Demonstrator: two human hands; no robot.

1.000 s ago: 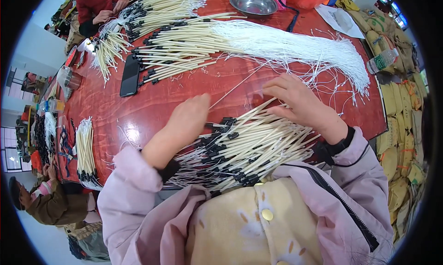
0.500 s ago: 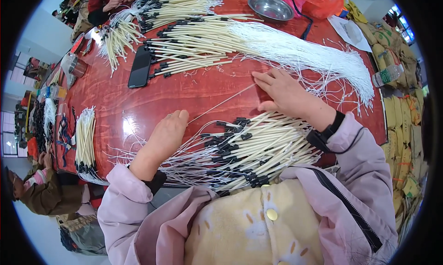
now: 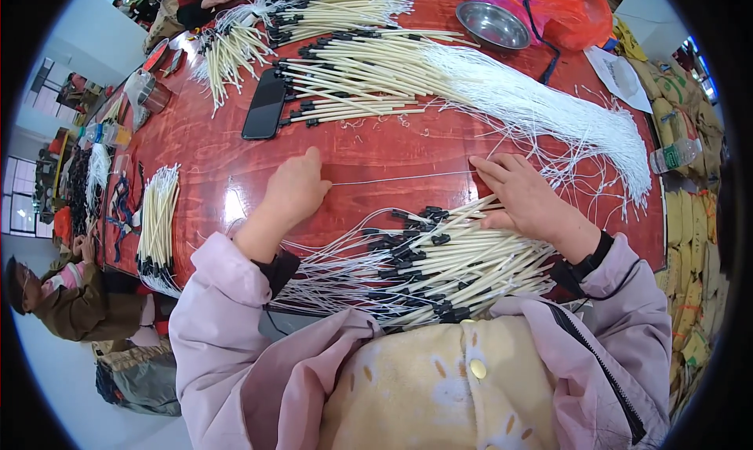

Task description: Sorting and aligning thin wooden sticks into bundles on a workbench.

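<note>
- Glossy red table (image 3: 369, 148)
- Bundles of cream sticks (image 3: 478, 255) with black ends (image 3: 433, 212) and white strings (image 3: 565, 105)
- Black phone (image 3: 265, 103)
- Round metal bowl (image 3: 494, 25)
- Red plastic bag (image 3: 579, 15)

Wht cord (image 3: 408, 179), red tbl (image 3: 208, 148)

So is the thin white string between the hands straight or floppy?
Straight: the thin white string runs in a nearly straight line from left hand to right hand.
</note>
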